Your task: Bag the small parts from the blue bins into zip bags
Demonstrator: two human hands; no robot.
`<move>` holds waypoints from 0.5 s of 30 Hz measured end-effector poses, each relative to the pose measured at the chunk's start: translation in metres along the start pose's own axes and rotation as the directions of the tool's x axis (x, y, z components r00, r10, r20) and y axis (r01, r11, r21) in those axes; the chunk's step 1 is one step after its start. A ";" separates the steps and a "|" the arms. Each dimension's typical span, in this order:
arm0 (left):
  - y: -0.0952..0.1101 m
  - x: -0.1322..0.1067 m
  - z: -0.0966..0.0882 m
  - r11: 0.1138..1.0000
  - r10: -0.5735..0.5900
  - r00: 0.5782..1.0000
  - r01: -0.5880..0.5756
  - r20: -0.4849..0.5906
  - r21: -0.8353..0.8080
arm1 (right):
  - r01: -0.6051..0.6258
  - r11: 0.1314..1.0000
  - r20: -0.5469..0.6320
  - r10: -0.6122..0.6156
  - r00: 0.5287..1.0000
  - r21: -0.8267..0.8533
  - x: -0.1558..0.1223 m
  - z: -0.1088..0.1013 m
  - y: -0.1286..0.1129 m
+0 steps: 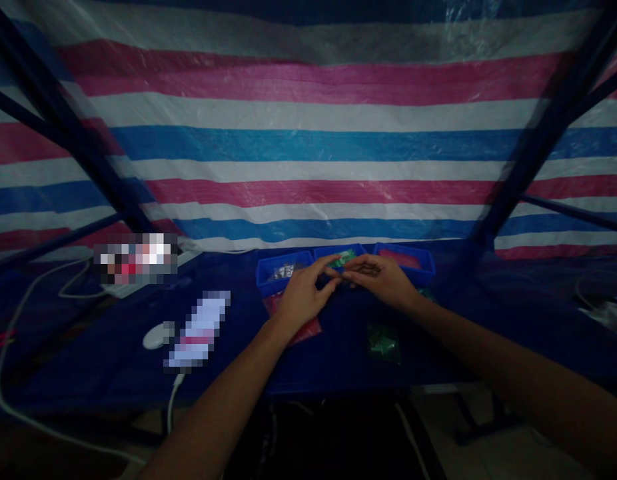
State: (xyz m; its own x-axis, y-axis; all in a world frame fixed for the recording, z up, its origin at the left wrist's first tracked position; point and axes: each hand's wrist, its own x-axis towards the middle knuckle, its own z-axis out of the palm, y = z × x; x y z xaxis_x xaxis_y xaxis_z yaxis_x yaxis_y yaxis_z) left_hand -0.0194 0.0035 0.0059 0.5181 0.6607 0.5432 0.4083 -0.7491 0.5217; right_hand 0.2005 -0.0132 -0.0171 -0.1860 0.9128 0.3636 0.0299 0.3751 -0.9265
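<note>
My left hand (306, 292) and my right hand (383, 280) meet just in front of a row of small blue bins. Thumb and fingers of each are pinched together at the tips; whatever lies between them is too small and dark to make out. The left blue bin (268, 287) holds small silvery pieces. In the middle blue bin (324, 253) there is something green (346, 256), partly covered by my hands. Pinkish-red material (403, 259) fills the right blue bin (428, 261). A red plastic packet (308, 331) lies partly under my left wrist.
A green plastic packet (383, 343) rests near the front of the blue table (333, 367). To the left are a blurred-out phone (201, 330) with a cable, a white round object (157, 336) and a white power strip (121, 290). Blue metal posts (528, 153) frame a striped sheet (308, 143) behind.
</note>
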 end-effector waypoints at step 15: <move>-0.001 0.002 0.002 0.991 -0.042 0.996 0.031 -0.083 -0.129 | -0.041 0.987 -0.006 0.043 0.999 0.155 0.001 0.001 -0.001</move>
State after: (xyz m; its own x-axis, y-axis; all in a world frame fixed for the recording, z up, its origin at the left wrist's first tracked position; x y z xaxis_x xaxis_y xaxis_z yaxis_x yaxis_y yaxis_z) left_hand -0.0174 0.0053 0.0057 0.4364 0.6930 0.5738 0.3238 -0.7160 0.6185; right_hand 0.1992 -0.0124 -0.0158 -0.1782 0.9290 0.3243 -0.1151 0.3076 -0.9445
